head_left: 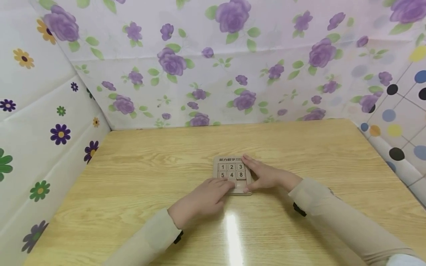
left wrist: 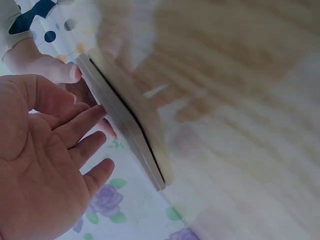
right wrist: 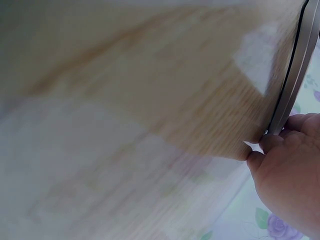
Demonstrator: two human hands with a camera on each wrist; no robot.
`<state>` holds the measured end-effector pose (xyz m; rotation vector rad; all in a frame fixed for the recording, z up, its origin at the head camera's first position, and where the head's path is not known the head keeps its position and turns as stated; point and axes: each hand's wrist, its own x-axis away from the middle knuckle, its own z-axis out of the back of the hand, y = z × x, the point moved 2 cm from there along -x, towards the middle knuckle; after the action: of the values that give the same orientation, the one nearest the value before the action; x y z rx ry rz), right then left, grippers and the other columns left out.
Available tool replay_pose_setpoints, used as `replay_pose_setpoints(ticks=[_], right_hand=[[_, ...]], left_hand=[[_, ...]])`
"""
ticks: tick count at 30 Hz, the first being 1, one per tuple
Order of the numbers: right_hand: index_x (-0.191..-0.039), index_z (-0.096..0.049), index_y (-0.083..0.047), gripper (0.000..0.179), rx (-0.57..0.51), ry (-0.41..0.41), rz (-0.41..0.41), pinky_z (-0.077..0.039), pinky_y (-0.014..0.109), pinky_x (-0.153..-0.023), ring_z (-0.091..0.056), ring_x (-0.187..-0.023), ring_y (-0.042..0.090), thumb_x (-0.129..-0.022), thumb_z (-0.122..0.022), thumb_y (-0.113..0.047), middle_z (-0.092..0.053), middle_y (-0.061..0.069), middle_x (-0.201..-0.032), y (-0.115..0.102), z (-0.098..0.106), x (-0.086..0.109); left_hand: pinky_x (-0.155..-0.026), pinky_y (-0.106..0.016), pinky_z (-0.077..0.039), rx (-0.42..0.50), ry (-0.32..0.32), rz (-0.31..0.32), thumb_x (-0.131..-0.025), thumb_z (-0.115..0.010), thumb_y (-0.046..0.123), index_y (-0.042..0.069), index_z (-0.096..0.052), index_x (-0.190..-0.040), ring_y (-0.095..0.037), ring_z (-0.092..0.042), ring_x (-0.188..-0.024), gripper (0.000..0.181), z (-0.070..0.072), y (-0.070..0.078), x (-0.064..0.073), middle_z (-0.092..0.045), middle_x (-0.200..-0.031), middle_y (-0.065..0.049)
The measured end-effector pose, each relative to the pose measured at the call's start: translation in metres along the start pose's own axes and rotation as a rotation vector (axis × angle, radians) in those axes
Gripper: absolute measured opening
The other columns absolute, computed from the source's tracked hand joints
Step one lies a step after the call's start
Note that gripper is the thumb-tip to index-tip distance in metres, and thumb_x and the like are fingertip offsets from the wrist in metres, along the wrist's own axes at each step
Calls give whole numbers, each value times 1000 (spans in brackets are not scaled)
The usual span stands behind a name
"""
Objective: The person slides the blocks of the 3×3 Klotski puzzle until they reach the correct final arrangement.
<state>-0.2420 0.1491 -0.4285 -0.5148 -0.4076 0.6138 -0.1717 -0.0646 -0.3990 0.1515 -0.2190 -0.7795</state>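
Note:
A grey number slide puzzle (head_left: 231, 167) lies flat on the wooden table, with printed characters along its top edge. Its upper rows read 1, 2, 3 and 5, 4, 8. My left hand (head_left: 203, 197) reaches over the lower left with fingers extended, a fingertip on a bottom-row tile; that row is partly covered. A gap shows at the lower right of the grid. My right hand (head_left: 267, 176) grips the right side, thumb by the bottom corner and fingers by the top corner. In the left wrist view, the puzzle's thin side (left wrist: 125, 127) appears beyond my left fingers.
The light wood table (head_left: 149, 159) extends around the puzzle on all sides. Behind it hangs a purple-flowered cloth (head_left: 173, 62). A daisy-print cloth (head_left: 40, 122) lines the left side, a dotted one (head_left: 406, 118) the right. Light glares on the tabletop near the front.

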Motion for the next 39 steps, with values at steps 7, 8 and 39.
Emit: replay_pose_setpoints(ticks=[7, 8, 39], right_hand=[[-151, -6, 1, 112, -9, -3, 7, -13, 56, -117, -7, -144, 42, -77, -74, -48, 1, 19, -159, 0, 2, 0], [-151, -6, 1, 112, -4, -3, 10, -14, 56, -117, -7, -144, 42, -77, -74, -48, 1, 19, -159, 0, 2, 0], [-151, -7, 2, 113, -8, 5, 12, -13, 55, -117, -8, -144, 41, -76, -74, -49, 1, 20, -159, -2, 2, 2]], left_hand=[[-117, -45, -24, -18, -21, -3, -90, -50, 14, 11, -39, -144, -24, -31, -141, 55, -3, 6, -5, -42, -149, -3], [-118, -44, -23, -20, -24, -7, -90, -50, 14, 12, -38, -145, -24, -31, -141, 57, -4, 7, -7, -41, -149, -3], [-118, -47, -21, 6, -13, 94, -89, -52, 17, 6, -31, -148, -27, -28, -143, 63, -5, 11, 11, -34, -153, -8]])
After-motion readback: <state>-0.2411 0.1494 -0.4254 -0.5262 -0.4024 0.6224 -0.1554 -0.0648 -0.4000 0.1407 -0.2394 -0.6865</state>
